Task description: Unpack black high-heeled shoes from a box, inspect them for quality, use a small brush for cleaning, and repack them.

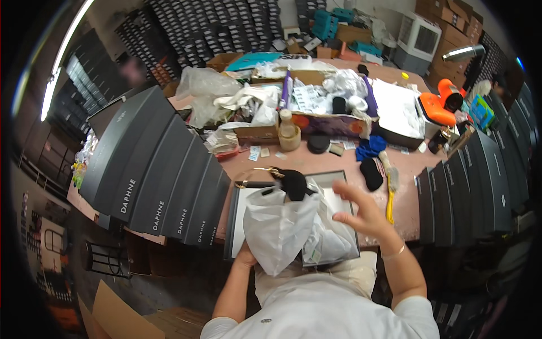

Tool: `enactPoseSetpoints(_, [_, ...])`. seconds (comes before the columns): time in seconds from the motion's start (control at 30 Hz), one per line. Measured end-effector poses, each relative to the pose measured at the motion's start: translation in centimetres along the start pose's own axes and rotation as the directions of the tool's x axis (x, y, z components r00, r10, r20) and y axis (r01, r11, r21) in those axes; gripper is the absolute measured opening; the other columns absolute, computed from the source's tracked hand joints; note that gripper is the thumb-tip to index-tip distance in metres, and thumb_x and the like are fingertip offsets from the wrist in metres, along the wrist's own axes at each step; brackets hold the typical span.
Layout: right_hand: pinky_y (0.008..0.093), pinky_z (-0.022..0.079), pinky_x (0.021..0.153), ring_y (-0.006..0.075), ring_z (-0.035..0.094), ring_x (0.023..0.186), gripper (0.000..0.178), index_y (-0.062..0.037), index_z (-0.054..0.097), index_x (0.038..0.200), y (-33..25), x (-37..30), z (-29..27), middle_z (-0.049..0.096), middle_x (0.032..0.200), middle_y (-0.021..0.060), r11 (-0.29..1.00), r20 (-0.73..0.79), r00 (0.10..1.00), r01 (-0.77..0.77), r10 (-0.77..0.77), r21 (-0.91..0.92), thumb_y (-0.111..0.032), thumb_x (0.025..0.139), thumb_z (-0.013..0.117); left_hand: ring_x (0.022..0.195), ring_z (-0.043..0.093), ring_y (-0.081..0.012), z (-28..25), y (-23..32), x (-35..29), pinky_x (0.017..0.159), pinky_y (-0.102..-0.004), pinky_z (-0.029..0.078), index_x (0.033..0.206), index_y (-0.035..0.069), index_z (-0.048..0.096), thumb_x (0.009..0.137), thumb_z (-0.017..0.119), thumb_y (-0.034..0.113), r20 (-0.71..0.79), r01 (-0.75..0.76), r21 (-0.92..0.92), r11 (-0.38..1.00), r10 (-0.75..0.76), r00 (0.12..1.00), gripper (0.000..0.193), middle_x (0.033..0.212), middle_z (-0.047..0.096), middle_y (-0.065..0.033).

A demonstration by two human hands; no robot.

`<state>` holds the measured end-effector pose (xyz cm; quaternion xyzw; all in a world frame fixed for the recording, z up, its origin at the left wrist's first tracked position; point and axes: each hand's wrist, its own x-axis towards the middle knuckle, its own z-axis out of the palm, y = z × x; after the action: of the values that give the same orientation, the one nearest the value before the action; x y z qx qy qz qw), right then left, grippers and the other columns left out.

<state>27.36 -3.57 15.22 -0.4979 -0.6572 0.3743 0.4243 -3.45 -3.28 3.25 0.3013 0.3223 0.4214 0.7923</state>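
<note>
The left hand (246,257) grips the lower edge of a white bag (279,229), its fingers hidden behind the plastic. The right hand (361,212) hovers open over the open box (339,179) on the table (406,169), blurred. A black shoe (293,183) pokes out above the bag.

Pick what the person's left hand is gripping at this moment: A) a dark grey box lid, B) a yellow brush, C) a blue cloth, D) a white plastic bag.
D: the left hand has its grip on a white plastic bag held over the open box, while the right hand hovers open beside it.
</note>
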Motion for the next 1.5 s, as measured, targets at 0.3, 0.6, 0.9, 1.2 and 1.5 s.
enactPoseSetpoints(0.3, [0.0257,0.048,0.079,0.0091,0.059,0.088,0.030,0.0004,0.065,0.105,4.2,-0.9,-2.3,0.066,0.091,0.0046,0.901,0.160,0.944,-0.326,0.290,0.287,-0.016,0.080,0.070,0.084,0.060,-0.0151,-6.5,4.8,1.4,0.075,-0.0264,0.048,0.098,0.001,0.062,0.098,0.051,0.034,-0.558,-0.232,0.340,0.911,0.395,0.730,0.034,0.095,0.063,-0.0077])
enactPoseSetpoints(0.6, [0.0323,0.047,0.084,0.0250,0.060,0.095,0.029,-0.0013,0.062,0.099,4.7,-3.9,1.3,0.060,0.102,0.0135,0.998,-0.401,0.914,0.050,-0.066,-0.049,-0.010,0.075,0.076,0.091,0.055,-0.0372,-3.9,6.0,4.2,0.082,-0.0434,0.045,0.107,0.001,0.063,0.083,0.068,0.023,0.152,-0.092,0.929,-0.360,0.143,0.978,0.032,0.097,0.061,-0.0173])
enactPoseSetpoints(0.9, [0.0343,0.051,0.086,0.0276,0.059,0.112,0.040,-0.0024,0.061,0.120,0.9,-5.0,3.2,0.057,0.128,0.0189,0.992,0.523,0.850,-0.114,0.065,0.062,-0.016,0.083,0.070,0.079,0.064,-0.0237,5.1,-3.8,3.6,0.070,-0.0365,0.053,0.119,0.001,0.052,0.087,0.037,0.072,-0.020,0.060,-0.594,0.802,-0.089,0.996,0.080,0.095,0.064,-0.0157])
enactPoseSetpoints(1.2, [0.0375,0.050,0.073,0.0309,0.059,0.086,0.039,-0.0050,0.057,0.099,4.9,-0.1,9.0,0.057,0.094,0.0118,0.838,0.137,0.915,0.402,-0.379,-0.368,-0.002,0.064,0.073,0.113,0.054,-0.0242,8.6,-3.2,0.5,0.090,-0.0435,0.047,0.132,0.009,0.045,0.093,0.033,0.067,-0.149,0.137,-0.369,0.919,-0.204,0.967,0.071,0.122,0.056,-0.0094])
enactPoseSetpoints(1.5, [0.0337,0.040,0.073,0.0206,0.056,0.083,0.021,-0.0086,0.060,0.092,4.1,0.8,8.5,0.058,0.088,0.0048,0.537,0.266,0.865,0.478,-0.425,-0.696,-0.015,0.072,0.064,0.118,0.050,-0.0224,10.2,-2.5,1.3,0.095,-0.0448,0.045,0.136,0.011,0.039,0.095,0.029,0.063,-0.109,0.176,-0.321,0.931,-0.221,0.969,0.067,0.127,0.051,-0.0084])
